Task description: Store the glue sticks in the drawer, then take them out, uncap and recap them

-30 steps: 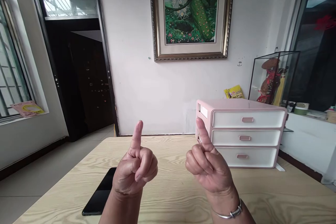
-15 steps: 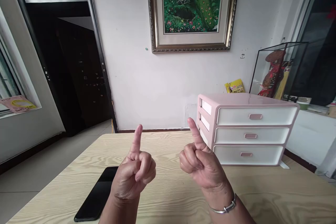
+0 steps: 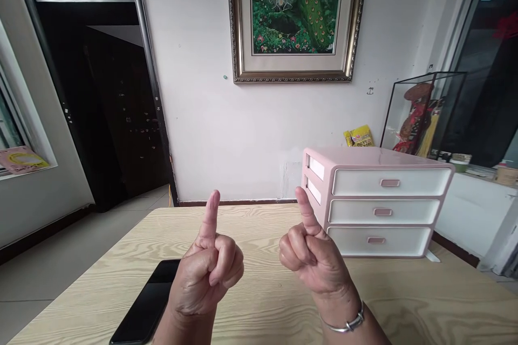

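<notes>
The left hand (image 3: 206, 275) and the right hand (image 3: 315, 261) are raised above the table, well apart, with the index finger of each extended upward and the remaining fingers curled in against the thumb. Neither hand holds or pinches any object, and the hands are not pressed together. A silver bracelet (image 3: 348, 323) encircles the right wrist. A black smartphone (image 3: 148, 302) lies flat on the light wood-grain tabletop (image 3: 89, 285), directly below and partly behind the left hand, near the table's front edge. A pink-and-white three-drawer desktop organizer (image 3: 376, 202) stands upright on the far right of the tabletop, with its drawers closed and facing the camera. The raised right index finger overlaps the organizer's left side in the view; contact cannot be confirmed, though the finger appears to stand in front of it. Behind the table, a gilt-framed peacock painting (image 3: 297, 11) hangs on the white wall. A glass display case (image 3: 423, 116) containing a red-clad figure stands to the right, with a yellow packet (image 3: 359, 136) beside it, both behind the organizer. A dark doorway (image 3: 101, 91) opens at left, beside a window sill bearing a pink booklet (image 3: 20, 159).
</notes>
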The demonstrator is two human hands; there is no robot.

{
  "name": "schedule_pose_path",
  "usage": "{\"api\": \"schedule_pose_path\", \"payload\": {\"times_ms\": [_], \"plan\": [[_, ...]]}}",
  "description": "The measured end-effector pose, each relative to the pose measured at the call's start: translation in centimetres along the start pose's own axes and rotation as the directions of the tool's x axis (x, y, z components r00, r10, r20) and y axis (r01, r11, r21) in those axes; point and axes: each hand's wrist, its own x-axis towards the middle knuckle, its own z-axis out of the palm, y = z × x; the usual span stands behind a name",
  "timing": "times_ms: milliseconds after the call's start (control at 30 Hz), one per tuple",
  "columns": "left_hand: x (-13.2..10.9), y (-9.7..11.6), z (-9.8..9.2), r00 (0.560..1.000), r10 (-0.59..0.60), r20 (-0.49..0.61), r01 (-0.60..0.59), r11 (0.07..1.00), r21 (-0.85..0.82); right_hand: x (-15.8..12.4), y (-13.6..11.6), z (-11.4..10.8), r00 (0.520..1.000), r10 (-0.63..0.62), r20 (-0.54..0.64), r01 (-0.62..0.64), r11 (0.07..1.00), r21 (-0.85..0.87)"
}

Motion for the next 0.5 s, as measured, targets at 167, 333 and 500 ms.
{"api": "schedule_pose_path", "payload": {"times_ms": [167, 333, 500], "plan": [[0.02, 0.03, -0.03, 1.000, 0.013, -0.004, -0.013, 1.000, 0.003, 0.09, -0.29, 0.05, 1.000, -0.017, -0.018, 0.017, 1.000, 0.007], [-0.10, 0.28, -0.16, 1.000, 0.014, -0.023, -0.013, 1.000, 0.017, 0.13, -0.37, 0.08, 0.999, -0.021, -0.032, 0.021, 1.000, 0.010], [-0.17, 0.30, -0.37, 1.000, 0.013, -0.027, -0.013, 1.000, 0.015, 0.08, -0.39, -0.11, 0.999, -0.015, -0.046, 0.015, 1.000, 0.005]]}}
